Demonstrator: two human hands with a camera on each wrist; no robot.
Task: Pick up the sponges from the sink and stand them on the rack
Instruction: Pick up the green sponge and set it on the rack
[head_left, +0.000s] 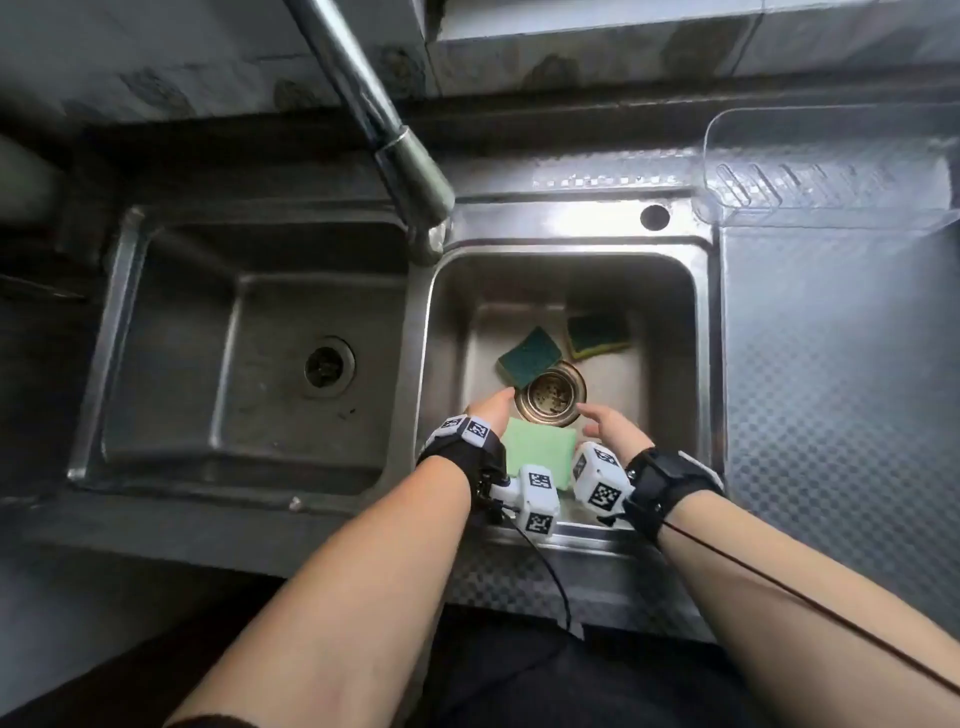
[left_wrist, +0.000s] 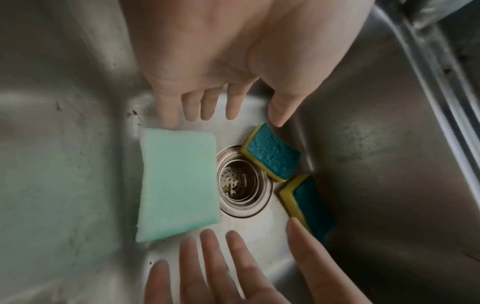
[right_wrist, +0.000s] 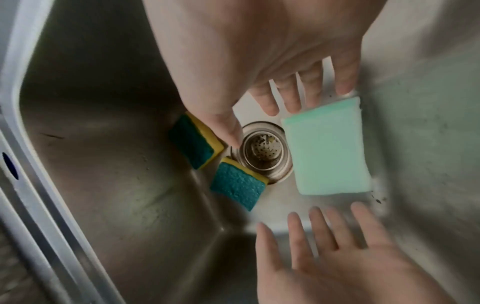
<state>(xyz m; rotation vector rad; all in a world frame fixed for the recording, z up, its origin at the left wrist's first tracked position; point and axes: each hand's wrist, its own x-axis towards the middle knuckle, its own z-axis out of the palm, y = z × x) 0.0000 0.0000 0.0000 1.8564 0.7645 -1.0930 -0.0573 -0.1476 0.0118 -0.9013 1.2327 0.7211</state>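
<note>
A: sponge positions?
B: all in sink (head_left: 698, 291) around drain (head_left: 550, 391): pale green sponge (head_left: 540, 451) half hidden behind wrists, two blue-yellow sponges (head_left: 530, 357) beyond
A: hands?
B: left hand (head_left: 491, 410), right hand (head_left: 613, 428) both spread, holding nothing, fingertips blurred; rack (head_left: 831, 171) cut off at right

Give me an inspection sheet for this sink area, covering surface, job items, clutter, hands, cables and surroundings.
Surface: steel right sink basin, with drain strainer in the floor.
Job's things: light green sponge lies flat nearest the person; two green-and-yellow scrub sponges, one at the drain's far edge, the other beyond it. Clear rack on the counter to the right holds no sponge.
Clutter: nothing seen.
Hands: left hand and right hand both open, holding nothing, either side of the light green sponge.
Cables: black cable runs from the left wrist; thin cord runs along the right forearm.
Surroundings: left sink basin, faucet.
</note>
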